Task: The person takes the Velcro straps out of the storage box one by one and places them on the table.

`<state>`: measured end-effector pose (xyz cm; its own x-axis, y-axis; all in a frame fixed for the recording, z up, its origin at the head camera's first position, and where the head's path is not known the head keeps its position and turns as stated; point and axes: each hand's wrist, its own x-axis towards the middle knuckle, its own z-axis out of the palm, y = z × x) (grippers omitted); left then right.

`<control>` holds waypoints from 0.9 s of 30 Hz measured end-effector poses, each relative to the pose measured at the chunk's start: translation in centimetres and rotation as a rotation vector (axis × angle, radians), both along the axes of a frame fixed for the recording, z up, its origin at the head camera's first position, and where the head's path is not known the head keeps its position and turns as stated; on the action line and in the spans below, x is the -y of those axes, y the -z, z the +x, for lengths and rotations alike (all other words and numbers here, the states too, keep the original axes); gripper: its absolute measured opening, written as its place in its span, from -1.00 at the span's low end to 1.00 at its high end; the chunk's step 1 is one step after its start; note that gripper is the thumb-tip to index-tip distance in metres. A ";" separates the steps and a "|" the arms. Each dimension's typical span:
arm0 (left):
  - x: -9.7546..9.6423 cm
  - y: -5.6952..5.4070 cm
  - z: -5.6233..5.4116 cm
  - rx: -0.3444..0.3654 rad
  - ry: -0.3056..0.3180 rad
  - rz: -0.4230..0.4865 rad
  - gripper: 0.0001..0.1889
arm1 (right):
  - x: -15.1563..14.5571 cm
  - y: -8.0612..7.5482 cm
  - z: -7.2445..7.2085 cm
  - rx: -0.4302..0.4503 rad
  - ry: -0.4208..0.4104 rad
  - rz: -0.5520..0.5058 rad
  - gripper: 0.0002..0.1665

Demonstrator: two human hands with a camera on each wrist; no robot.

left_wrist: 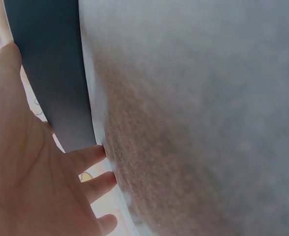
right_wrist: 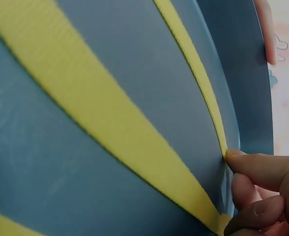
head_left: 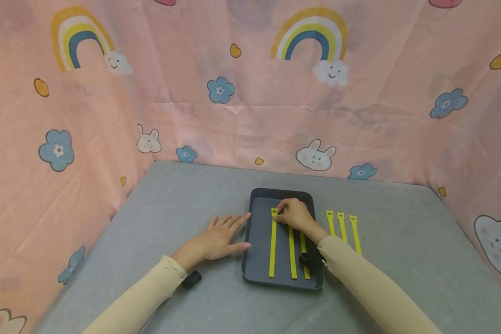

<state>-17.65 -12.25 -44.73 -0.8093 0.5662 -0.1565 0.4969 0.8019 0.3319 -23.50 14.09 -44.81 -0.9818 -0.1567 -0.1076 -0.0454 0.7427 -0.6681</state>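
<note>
A dark grey rectangular tray [head_left: 259, 273] holds three long yellow cable straps, each lying lengthwise. My right hand [head_left: 294, 214] pinches the leftmost yellow cable strap [head_left: 272, 250] near its slotted head, at the tray's far end. In the right wrist view, thumb and curled fingers [right_wrist: 257, 167] are at that strap's far end. The middle strap [head_left: 292, 260] and the right strap [head_left: 306, 271] lie partly hidden under my right hand and wrist. My left hand [head_left: 219, 239] is spread with straight fingers, its fingertips and thumb at the tray's left rim.
Three more yellow straps [head_left: 342, 225] lie side by side on the grey table [head_left: 183, 199], right of the tray and partly behind the right sleeve. A pink patterned cloth [head_left: 254, 125] hangs around the back and sides of the table.
</note>
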 end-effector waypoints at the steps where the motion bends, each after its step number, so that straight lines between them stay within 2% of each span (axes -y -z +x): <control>1: 0.0 0.0 0.0 0.002 -0.001 0.003 -0.10 | 0.0 0.0 0.0 -0.005 -0.002 -0.005 -0.78; 15: 0.0 0.0 -0.1 -0.001 0.002 0.008 -0.11 | -0.3 0.4 0.3 -0.008 0.024 -0.198 -0.82; 21: 0.0 0.1 -0.1 0.002 -0.002 0.012 -0.12 | -0.3 0.2 0.5 -0.039 0.022 -0.229 -0.82; 27: -0.1 0.2 -0.2 0.009 -0.006 0.007 -0.10 | -0.2 -0.2 1.0 -0.074 -0.015 -0.274 -0.85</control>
